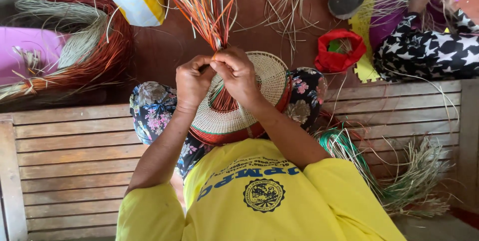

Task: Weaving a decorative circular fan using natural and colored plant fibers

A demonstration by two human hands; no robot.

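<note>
Wooden slatted bench [75, 146] lies beneath both hands. Left hand [192, 81] and right hand [237, 74] pinch orange and natural reed strands [209, 6] above the round woven straw basket base [264, 79] resting on the lap. Weaving step underway; next: tension strands evenly.

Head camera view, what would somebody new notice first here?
Probably the round woven basket at centre, resting on the person's lap, with the left hand and right hand pinching a bunch of orange strands that fans upward. Next, the rust-red coil of strips lying at upper left.
</note>
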